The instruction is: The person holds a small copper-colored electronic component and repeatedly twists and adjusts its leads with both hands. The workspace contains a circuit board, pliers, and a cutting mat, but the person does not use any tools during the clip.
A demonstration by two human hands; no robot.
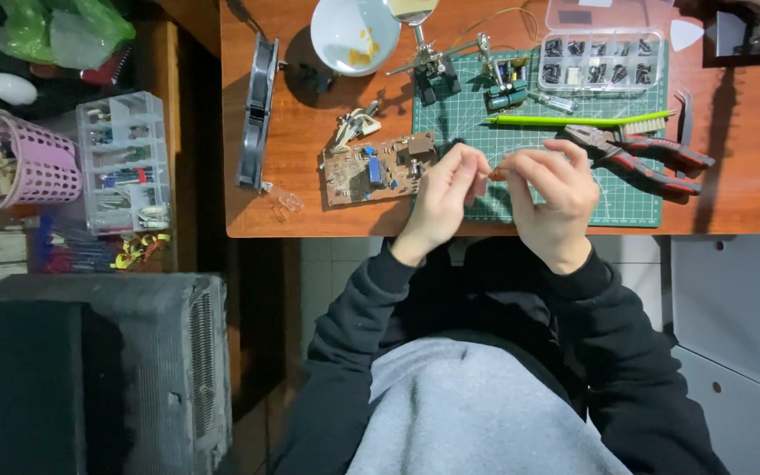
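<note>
From the head view, both hands meet over the green cutting mat point(573, 189) near the desk's point(292, 215) front edge. The left hand point(442, 198) and right hand point(549, 195) have fingertips pinched close on a small orange-brown part point(497, 174) held between them. A brown circuit board point(378, 168) lies just left; red-handled pliers point(639, 154) lie right.
</note>
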